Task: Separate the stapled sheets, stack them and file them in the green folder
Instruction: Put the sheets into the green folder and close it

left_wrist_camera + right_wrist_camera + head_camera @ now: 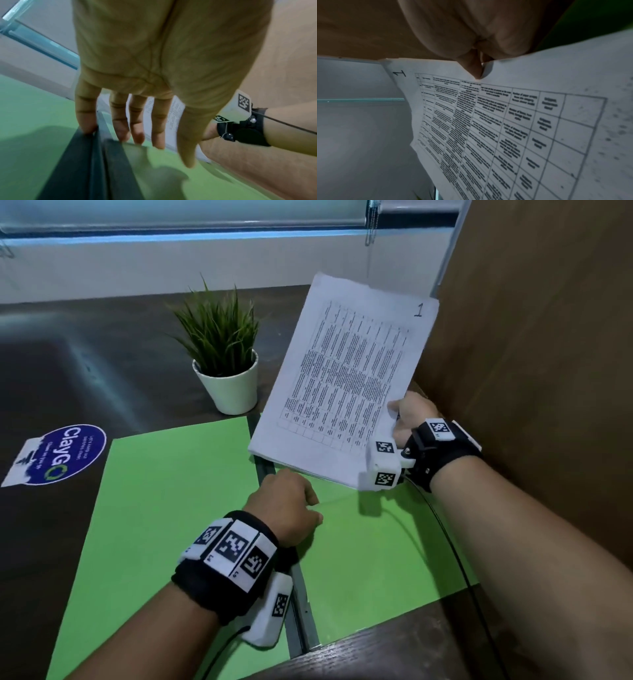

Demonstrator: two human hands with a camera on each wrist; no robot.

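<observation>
The green folder (171, 508) lies open and flat on the dark table, with a grey spine strip (298, 611) down its middle. My right hand (406, 419) pinches the right edge of a stack of white printed sheets (342, 378), the top one marked "1", and holds it tilted above the folder's right half. In the right wrist view my thumb (475, 67) presses on the table-printed sheets (505, 128). My left hand (287, 501) hovers at the spine, its straight fingers (120, 129) touching the grey strip (85, 162) beside the green cover (34, 108). It holds nothing.
A potted grass plant (226, 364) in a white pot stands just behind the folder, close to the sheets' left edge. A blue ClayGo sticker (58, 455) lies at the left. A brown partition (531, 371) closes the right side. A black cable (455, 559) crosses the folder's right half.
</observation>
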